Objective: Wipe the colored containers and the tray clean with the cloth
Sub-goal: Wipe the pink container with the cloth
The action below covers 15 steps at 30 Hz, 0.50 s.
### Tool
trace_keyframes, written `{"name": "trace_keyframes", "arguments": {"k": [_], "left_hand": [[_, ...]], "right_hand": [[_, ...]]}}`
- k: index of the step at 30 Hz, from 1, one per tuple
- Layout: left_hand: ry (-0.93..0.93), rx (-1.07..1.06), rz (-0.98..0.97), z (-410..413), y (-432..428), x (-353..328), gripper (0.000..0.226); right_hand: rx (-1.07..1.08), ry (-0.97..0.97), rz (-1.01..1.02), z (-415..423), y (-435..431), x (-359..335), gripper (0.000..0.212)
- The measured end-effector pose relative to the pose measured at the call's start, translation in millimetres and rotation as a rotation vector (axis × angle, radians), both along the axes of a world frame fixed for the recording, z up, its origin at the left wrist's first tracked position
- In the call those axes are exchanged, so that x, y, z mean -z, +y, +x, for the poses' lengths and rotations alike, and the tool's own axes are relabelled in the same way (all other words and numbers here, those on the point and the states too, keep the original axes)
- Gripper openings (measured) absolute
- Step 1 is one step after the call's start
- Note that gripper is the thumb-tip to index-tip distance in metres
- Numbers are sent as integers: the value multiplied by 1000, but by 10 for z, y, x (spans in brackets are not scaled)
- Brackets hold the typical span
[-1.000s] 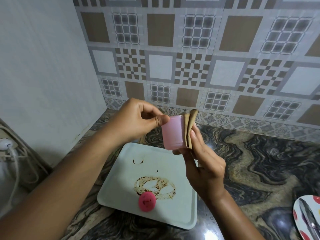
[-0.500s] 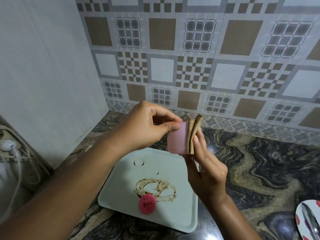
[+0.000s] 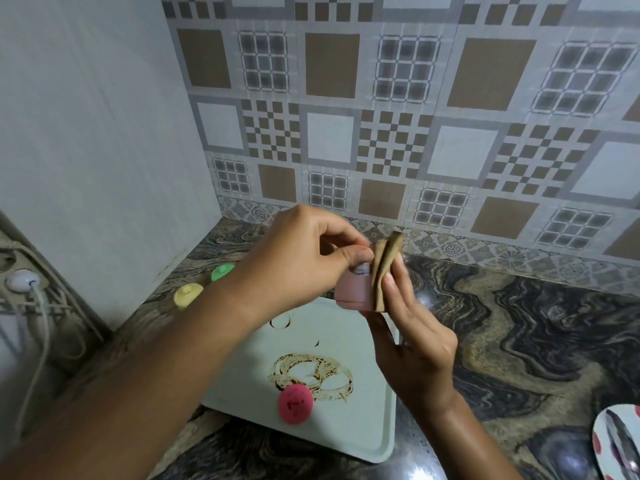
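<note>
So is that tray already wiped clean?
No, the tray carries brown smears next to the red lid.

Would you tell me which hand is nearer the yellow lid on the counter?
Left. The left hand grips the pink container just right of the yellow lid; the right hand, holding the cloth, sits farther right.

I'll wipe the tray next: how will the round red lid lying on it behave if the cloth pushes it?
The round red lid lies flat on the pale green tray, so it would probably slide rather than roll. It looks small and plastic, likely light, so a nudge may send it far. It sits at the brown smear, which might make it stick.
</note>
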State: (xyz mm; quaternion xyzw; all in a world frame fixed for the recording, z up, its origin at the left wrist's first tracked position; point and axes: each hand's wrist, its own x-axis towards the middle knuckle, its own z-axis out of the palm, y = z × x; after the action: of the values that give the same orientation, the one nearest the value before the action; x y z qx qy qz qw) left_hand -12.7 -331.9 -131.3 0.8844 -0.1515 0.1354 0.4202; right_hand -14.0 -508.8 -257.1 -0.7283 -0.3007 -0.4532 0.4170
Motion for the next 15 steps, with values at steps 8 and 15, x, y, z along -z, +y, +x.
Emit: {"name": "trace_keyframes", "arguments": {"k": [8,15], "left_hand": [[133,60,-97,91,145,15,19],[11,55,-124,18,11,-34,19]], "right_hand": [[-5,6,54,40,-44,-15,45],[35,-3,100,-9,-5,-41,47]]}}
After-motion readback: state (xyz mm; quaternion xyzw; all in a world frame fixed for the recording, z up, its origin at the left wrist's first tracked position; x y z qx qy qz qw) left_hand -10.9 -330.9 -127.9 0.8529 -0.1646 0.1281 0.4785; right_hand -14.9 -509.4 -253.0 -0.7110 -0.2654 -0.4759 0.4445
